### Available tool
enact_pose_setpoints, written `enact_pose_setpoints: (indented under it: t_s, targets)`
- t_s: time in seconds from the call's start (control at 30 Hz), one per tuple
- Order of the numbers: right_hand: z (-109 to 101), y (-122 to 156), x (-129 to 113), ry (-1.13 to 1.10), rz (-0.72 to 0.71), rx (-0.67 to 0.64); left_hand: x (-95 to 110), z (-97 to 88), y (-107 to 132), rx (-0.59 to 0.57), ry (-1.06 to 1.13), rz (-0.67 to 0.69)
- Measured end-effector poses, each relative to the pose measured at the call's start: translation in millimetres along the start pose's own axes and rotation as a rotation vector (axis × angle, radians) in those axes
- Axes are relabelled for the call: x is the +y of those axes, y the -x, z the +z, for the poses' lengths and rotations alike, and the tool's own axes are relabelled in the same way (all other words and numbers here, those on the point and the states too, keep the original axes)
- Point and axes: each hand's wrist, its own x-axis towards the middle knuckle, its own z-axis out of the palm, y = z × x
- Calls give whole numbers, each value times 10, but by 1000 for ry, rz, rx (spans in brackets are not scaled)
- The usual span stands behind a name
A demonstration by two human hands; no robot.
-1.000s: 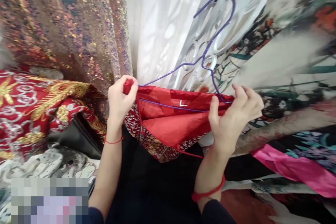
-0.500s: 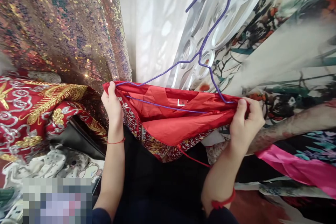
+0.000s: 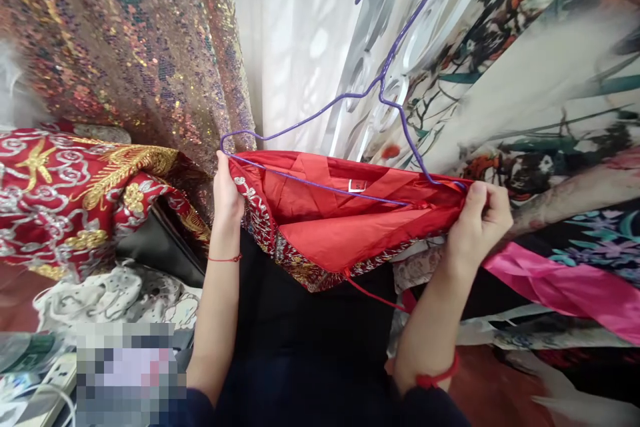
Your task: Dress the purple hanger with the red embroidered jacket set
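Note:
A red garment point(image 3: 345, 237) with red lining, metallic embroidery and a small label hangs opened out before me. The purple wire hanger point(image 3: 345, 97) runs partly inside it, hook upward. Its left corner shows outside the cloth, by the thumb of my left hand point(image 3: 229, 193). That hand is closed at the garment's left edge, its fingers mostly hidden behind. My right hand point(image 3: 483, 213) pinches the garment's upper right edge, where the hanger's right corner lies within the cloth. A red cord point(image 3: 373, 293) dangles from the lower edge.
To the left are a sequinned cloth point(image 3: 150, 33), a red embroidered garment piece point(image 3: 90, 193) and a polka-dot fabric point(image 3: 120, 297). A power strip point(image 3: 55, 380) lies at lower left. Behind the hanger stands a white openwork frame point(image 3: 360, 87), with floral cloth point(image 3: 540, 80) at right.
The hanger's left corner, earlier under the cloth at my left hand, now shows outside it. The garment's left upper edge has shifted right of that corner. My right hand keeps its pinch.

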Motion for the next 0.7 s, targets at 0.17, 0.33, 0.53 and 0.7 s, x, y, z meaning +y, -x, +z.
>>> enact_pose_setpoints:
  t_s: [0.17,0.33,0.53,0.7]
  targets:
    - [-93,139,272,-77,183,44,4,-89,351,-84,-572,272]
    - [-498,443,306,-90,402,-26,104,-128,686,-78,-1077,528]
    - [-1147,706,-63,-383,454,-620,201,-178,611,12,-1084,486]
    - [-1051,824,-438,-228,260,-652,600,-288,690,10,-1248,344]
